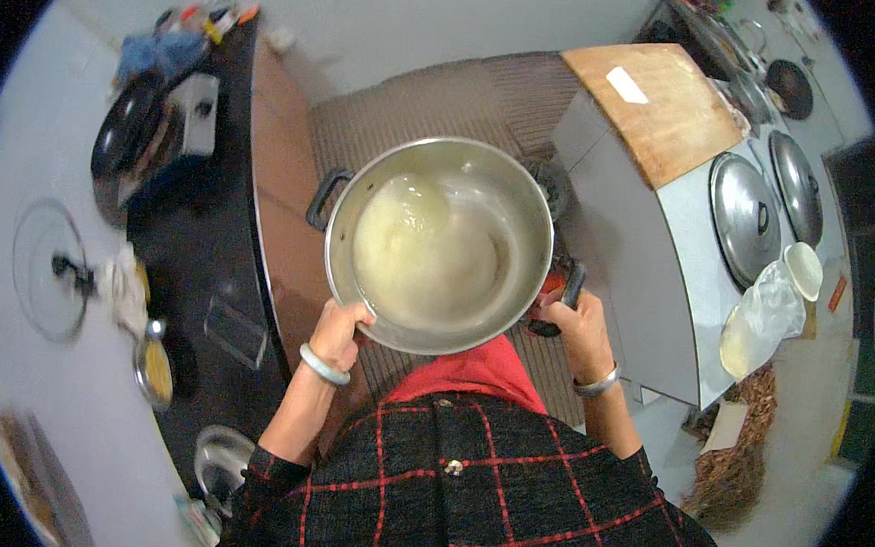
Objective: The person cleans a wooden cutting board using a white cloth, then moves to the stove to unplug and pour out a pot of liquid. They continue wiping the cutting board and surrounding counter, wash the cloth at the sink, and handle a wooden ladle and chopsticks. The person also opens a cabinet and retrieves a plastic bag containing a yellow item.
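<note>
A wide metal pot (502, 202) with black side handles is held in front of my body, above the floor. Pale yellowish liquid (401, 249) lies inside it, pooled toward its left side, so the pot looks tilted. My left hand (338, 335) grips the pot's near left rim, with the thumb over the edge. My right hand (580, 331) is closed round the black handle at the pot's right. The other black handle (327, 197), at the upper left, is not held.
On the left runs a dark countertop (220, 260) with a glass lid (51, 269) near it. To the right, a white counter (681, 228) bears a wooden board (657, 114), metal lids (745, 221) and a plastic bag (765, 316). Ribbed matting (417, 110) covers the floor.
</note>
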`<state>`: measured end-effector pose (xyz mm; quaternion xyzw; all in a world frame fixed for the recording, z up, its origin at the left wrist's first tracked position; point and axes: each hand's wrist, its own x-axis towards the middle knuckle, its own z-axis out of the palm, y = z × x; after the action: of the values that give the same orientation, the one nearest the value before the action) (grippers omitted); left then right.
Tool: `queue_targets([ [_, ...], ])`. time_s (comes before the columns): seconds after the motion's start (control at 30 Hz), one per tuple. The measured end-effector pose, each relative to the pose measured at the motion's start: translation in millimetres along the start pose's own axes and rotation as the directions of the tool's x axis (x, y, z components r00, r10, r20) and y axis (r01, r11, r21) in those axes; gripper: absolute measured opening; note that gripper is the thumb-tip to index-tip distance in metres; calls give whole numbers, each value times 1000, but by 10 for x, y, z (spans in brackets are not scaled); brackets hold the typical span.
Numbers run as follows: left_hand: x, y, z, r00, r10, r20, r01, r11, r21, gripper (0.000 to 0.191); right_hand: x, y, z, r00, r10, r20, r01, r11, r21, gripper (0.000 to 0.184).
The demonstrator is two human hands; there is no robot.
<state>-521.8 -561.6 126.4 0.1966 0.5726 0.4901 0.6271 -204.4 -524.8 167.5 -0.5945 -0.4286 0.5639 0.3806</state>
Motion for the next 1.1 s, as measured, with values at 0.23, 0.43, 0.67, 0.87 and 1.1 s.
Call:
queue_targets([
  [0.23,1630,959,428,1000,10,23,-13,995,103,44,1669,-416,109,1000,2,-19,-1,999,52,19],
  [0.43,2794,1789,851,992,7,125,-17,997,79,41,2898,-935,101,999,49,13,-49,998,39,18],
  [0.67,4566,2802,1436,946,73,315,-183,925,333,31,4300,-1271,245,968,-109,-226,131,988,85,25],
  [0.87,5852,3672,2245,908,-137,395,-6,940,341,27,5197,-1711,292,906,-42,-421,129,975,179,25],
  [1.1,7226,4023,3344,831,-240,502,-29,882,470,18,6251,-2138,-156,839,113,-532,218,827,519,19],
])
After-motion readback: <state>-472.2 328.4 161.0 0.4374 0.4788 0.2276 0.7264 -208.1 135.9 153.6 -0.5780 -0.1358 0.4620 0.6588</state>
